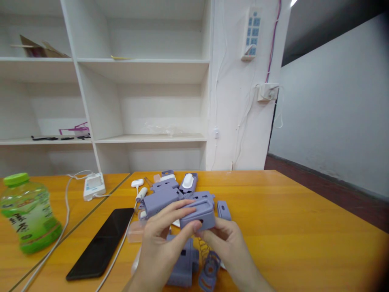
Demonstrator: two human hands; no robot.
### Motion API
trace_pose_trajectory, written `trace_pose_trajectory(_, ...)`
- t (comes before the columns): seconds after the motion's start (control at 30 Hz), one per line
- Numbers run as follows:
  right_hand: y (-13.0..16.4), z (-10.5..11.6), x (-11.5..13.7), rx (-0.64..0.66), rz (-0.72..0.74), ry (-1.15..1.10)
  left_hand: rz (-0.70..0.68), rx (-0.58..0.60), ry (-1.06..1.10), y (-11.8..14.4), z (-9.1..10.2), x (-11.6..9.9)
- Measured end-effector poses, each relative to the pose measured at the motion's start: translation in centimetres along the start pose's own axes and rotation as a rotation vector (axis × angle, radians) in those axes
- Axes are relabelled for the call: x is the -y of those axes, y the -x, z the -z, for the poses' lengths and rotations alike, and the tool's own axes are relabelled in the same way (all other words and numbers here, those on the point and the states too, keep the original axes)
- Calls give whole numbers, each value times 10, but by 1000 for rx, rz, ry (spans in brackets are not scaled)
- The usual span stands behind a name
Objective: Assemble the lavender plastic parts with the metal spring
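One lilac casing: raised in front of the person, between both hands, above the clutter on the table.
Left hand: fingers across the casing top, thumb on its near face, pinching it between them. Main hold, I'd say; a slack thumb could let it tip.
Right hand: at the casing's lower right edge, fingers bent and part hidden. Can't tell if they pinch or only prop; uneven push there could twist the casing loose.
Coil: yellowish, springy-looking, just below the right fingers. Likely snag if that hand drops or drags sideways.
Ringed part: beside the coil, near the right wrist; a low wrist could knock it.
Lower lilac body: part covered by the left hand; a dropped casing would probably land here, maybe scuffing both.
Flat lilac piece: just past the right hand; knuckles could shove it along the tabletop.
Black slab: left of the left hand, apart; low risk.
Green-capped bottle: far left, well apart; no threat.
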State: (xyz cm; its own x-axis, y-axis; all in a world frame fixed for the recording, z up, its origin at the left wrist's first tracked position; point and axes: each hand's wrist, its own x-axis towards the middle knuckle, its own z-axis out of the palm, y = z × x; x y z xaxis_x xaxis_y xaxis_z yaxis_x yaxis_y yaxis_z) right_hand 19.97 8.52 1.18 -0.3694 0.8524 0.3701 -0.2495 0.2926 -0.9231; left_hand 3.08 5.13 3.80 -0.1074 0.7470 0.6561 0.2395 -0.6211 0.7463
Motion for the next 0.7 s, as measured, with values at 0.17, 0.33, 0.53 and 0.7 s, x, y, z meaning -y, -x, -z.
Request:
trace_pose_trajectory(0.17, 1, 6, 7, 70, -59, 176, 104, -106, 112, -7, 6, 0)
trace_pose_trajectory(0.33, 5, 7, 1, 23, -51, 217, 110, -81, 101, -8, 4, -1)
trace_pose_trajectory(0.53, 9, 2, 0, 101, -28, 90, 113, -62, 169, -7, -1, -10)
trace_pose_trajectory(0.7, 7, -3, 10, 313, -57, -281, 174, -41, 243, -7, 0, -11)
